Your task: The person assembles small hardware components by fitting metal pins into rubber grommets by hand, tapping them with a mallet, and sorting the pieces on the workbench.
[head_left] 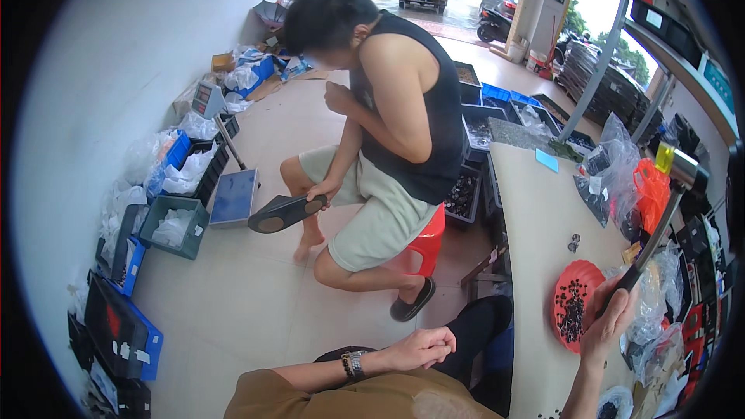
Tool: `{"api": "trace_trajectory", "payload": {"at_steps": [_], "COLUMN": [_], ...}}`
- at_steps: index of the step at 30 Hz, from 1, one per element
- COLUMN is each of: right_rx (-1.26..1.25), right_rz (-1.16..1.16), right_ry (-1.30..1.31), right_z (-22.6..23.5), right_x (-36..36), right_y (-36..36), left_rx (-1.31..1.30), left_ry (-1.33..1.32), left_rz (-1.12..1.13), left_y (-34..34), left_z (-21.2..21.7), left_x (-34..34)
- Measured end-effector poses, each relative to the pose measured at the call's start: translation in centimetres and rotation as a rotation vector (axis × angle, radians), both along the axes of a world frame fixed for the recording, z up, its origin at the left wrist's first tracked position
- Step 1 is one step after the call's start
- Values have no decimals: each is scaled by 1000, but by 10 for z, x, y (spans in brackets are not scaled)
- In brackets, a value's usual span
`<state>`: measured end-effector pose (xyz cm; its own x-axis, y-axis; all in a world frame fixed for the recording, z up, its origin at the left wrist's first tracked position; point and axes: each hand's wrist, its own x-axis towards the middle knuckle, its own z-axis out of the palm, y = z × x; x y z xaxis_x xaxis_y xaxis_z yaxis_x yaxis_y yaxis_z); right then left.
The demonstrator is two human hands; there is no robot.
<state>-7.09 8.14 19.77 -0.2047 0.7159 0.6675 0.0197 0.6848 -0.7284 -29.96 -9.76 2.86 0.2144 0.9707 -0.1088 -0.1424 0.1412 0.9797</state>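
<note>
Over the right side of the table (528,264), my right hand (609,322) grips a hammer (653,244) by its black handle. Its head, metal with a yellow face, points up and away from me. Just left of that hand, a red scalloped plate (565,270) holds many small dark parts. My left hand (419,349) rests across my lap with its fingers curled in, and nothing shows in it. A small shiny metal piece (573,243) lies on the table beyond the plate.
A person (388,109) sits ahead on a red stool (431,244), holding a dark shoe (283,213). Crates (174,226) and bags line the left wall, near a scale (235,195). A blue card (547,160), plastic bags (613,159) and a metal frame (597,66) flank the table.
</note>
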Motion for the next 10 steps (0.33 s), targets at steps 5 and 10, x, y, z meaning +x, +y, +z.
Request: {"api": "trace_trajectory", "payload": {"at_steps": [5,10], "right_rx": [-176,-271], "right_rz": [5,-29], "right_ry": [31,101], "right_z": [-28,-40], "right_x": [26,50], "right_y": [-11,-19], "left_rx": [-42,-66], "left_ry": [43,93], "left_rz": [-49,-74], "left_y": [1,5], "left_z": [-10,-2], "left_x": [21,31]}}
